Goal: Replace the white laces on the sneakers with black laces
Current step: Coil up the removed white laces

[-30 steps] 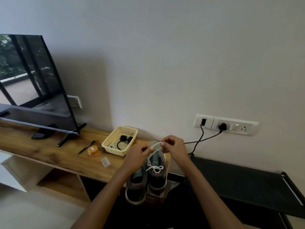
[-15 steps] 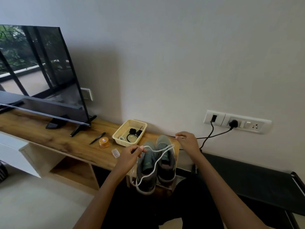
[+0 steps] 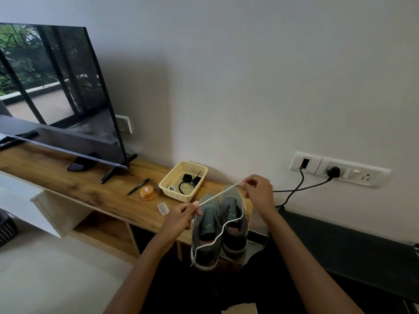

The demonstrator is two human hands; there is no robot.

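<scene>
Two grey sneakers stand side by side at the near right end of the wooden shelf: the left sneaker [image 3: 205, 241] and the right sneaker [image 3: 233, 225]. A white lace [image 3: 218, 194] is stretched taut above them. My left hand [image 3: 181, 217] pinches one part of it and my right hand [image 3: 258, 192] pinches the other. The rest of the lace hangs in a loose loop [image 3: 223, 230] over the shoes and down past the left sneaker's heel. Black laces [image 3: 189, 181] lie coiled in the yellow basket [image 3: 169, 185].
A television [image 3: 52, 91] stands on the wooden shelf [image 3: 68, 177] at the left. A pen [image 3: 138, 186], an orange tin [image 3: 147, 193] and a small clear box [image 3: 163, 208] lie left of the sneakers. Wall sockets [image 3: 340, 169] with black cables are right; a black bench [image 3: 351, 248] below.
The white lace was knotted on the right sneaker a second ago. It has come free, and my hands have moved apart, pulling a length of it straight.
</scene>
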